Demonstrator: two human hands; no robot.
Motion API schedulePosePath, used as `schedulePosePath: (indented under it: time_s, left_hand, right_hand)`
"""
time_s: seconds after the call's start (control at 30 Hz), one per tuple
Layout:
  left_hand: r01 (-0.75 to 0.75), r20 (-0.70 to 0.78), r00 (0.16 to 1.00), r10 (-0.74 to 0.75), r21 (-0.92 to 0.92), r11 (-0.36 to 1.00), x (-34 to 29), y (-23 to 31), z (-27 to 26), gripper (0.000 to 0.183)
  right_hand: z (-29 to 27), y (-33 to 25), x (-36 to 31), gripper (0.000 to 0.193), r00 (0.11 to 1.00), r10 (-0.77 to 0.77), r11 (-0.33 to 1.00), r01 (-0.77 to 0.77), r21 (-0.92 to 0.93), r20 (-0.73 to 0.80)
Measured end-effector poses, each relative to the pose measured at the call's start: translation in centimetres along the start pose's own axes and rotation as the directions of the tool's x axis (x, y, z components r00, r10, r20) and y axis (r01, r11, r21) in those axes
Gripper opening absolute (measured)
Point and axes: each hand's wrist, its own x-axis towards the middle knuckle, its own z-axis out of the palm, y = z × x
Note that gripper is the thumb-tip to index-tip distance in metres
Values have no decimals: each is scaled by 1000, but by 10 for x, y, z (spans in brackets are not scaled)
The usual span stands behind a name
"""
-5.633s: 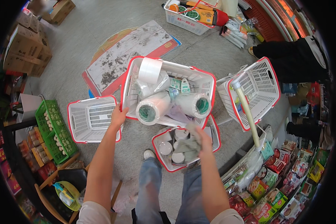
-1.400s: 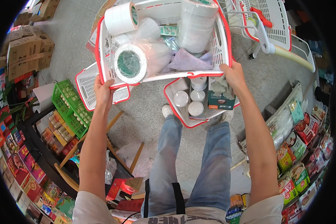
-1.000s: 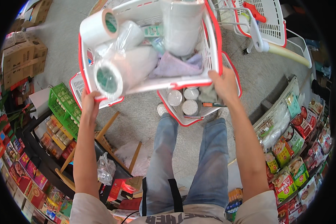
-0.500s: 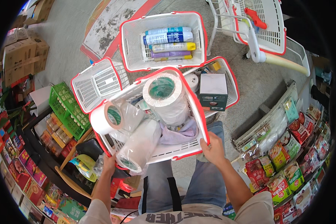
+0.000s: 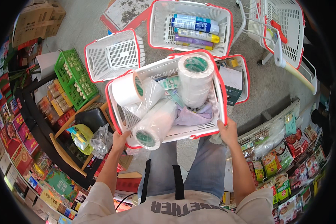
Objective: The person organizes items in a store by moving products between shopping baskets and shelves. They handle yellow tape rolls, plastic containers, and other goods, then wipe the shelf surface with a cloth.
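A white slotted basket [image 5: 193, 131] with a red rim is held up in front of me, tilted. My left hand [image 5: 121, 141] is closed on its near left corner, and my right hand [image 5: 227, 131] grips its near right corner. Inside, a plastic-wrapped roll [image 5: 195, 84] with a green core stands upright. A white roll [image 5: 125, 90] leans at the left side, and another wrapped roll [image 5: 158, 121] lies toward the near edge. A crumpled purple cloth [image 5: 192, 117] lies by the rolls. Other packets are partly covered beneath them.
On the floor ahead, a basket [image 5: 151, 26] holds several spray cans [image 5: 196, 26]. A smaller basket [image 5: 91, 56] is at left; one [image 5: 246, 80] with a dark box [image 5: 232, 93] is partly hidden at right. A trolley [image 5: 246, 22], green egg crate [image 5: 86, 87], wooden-armed chair [image 5: 59, 149] and shelves flank me.
The held basket, with both hands on it, has shifted right and looks more level. The floor baskets now appear farther up and right as the view moved.
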Motion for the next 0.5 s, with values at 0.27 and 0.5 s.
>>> schedulePosePath:
  time_s: [0.27,0.5]
  left_hand:
    - [-33,-13,999,34,59,998,-20,7,5,59]
    - [-72,37,997,70,57,996,-33,19,-14,65]
  right_hand:
    - [-5,11,-9,28,999,45,991,-42,125,-26]
    - [-10,-13,-17,27,996,91,991,-91,98,-2]
